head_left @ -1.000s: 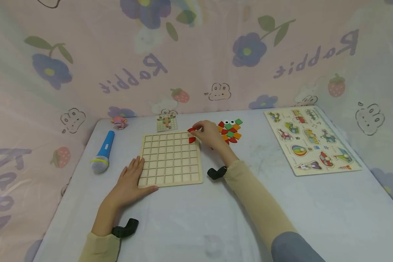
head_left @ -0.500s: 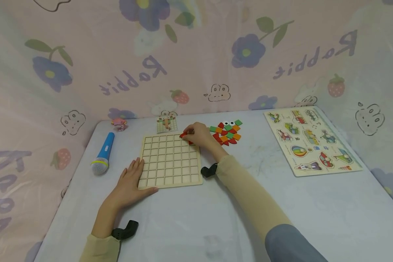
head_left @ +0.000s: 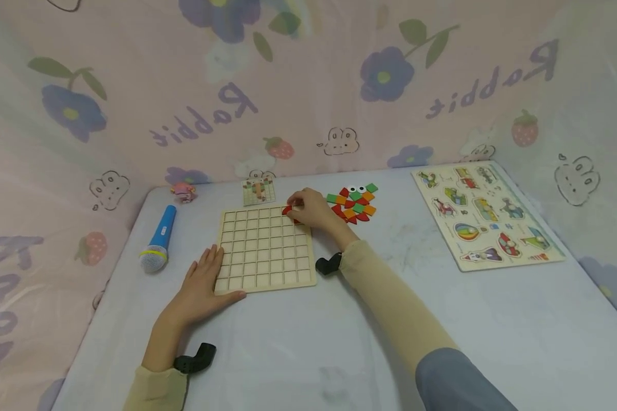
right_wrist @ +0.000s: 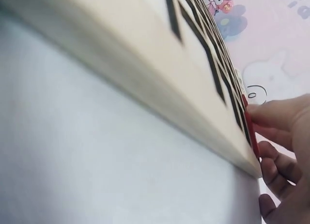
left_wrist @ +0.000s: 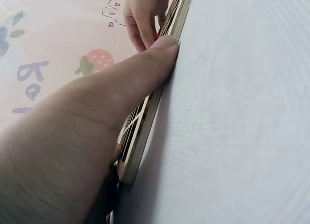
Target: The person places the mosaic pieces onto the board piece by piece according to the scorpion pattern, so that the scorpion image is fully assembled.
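A wooden grid board (head_left: 264,251) with square cells lies flat on the table. My left hand (head_left: 197,288) rests along its lower left corner, fingers straight at the left edge and thumb at the front edge. In the left wrist view the thumb (left_wrist: 164,45) lies across the board's side. My right hand (head_left: 313,210) is over the board's far right corner and pinches a small red puzzle piece (head_left: 286,210) at the top row. More red shows under its fingers, mostly hidden. In the right wrist view, fingertips touch red pieces (right_wrist: 250,129) on the board.
Several red, green and orange pieces with two eye pieces (head_left: 357,189) lie right of the board. A pattern card (head_left: 259,191) stands behind it. At left are a toy microphone (head_left: 159,240) and a pink figurine (head_left: 183,192). A picture puzzle board (head_left: 485,214) lies at right.
My right hand has moved left along the board's far edge with the red piece, from the corner column to the neighbouring cell. My left hand has stayed in place.
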{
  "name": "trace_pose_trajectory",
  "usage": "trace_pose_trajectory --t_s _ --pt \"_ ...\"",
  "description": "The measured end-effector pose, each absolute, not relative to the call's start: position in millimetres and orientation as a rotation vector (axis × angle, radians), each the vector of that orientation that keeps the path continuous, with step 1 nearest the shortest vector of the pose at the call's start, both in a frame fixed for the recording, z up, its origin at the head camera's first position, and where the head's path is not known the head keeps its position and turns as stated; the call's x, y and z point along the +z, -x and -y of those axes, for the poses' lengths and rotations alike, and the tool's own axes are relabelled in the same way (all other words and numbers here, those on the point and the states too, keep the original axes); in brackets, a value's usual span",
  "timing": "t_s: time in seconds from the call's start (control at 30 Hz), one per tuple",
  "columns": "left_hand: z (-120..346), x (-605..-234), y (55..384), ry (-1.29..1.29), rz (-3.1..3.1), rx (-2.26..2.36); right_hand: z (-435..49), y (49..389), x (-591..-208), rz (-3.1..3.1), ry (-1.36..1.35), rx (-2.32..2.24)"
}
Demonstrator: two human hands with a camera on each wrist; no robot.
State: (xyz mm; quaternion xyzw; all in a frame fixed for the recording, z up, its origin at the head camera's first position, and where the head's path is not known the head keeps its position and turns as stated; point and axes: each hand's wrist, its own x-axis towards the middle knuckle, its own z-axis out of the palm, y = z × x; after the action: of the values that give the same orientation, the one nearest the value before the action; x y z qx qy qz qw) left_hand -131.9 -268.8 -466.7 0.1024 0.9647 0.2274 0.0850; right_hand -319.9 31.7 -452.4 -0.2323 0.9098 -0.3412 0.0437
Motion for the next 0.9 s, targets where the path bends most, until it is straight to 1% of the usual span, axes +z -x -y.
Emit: trace_pose_trajectory --t_s 0.27,0.7,0.9 --pt "266.9 -466.3 134.4 -0.331 -2.877 0.694 -30.1 323.4 -454.9 -2.816 0.654 -1.02" --pt "268.4 -473.6 131.8 -0.34 -2.888 0.697 -34.1 316.7 -455.0 -2.799 0.671 -0.979" --pt "268.8 -472.5 132.3 -0.335 -2.889 0.689 -41.5 315.1 -445.6 -2.753 0.668 -1.148"
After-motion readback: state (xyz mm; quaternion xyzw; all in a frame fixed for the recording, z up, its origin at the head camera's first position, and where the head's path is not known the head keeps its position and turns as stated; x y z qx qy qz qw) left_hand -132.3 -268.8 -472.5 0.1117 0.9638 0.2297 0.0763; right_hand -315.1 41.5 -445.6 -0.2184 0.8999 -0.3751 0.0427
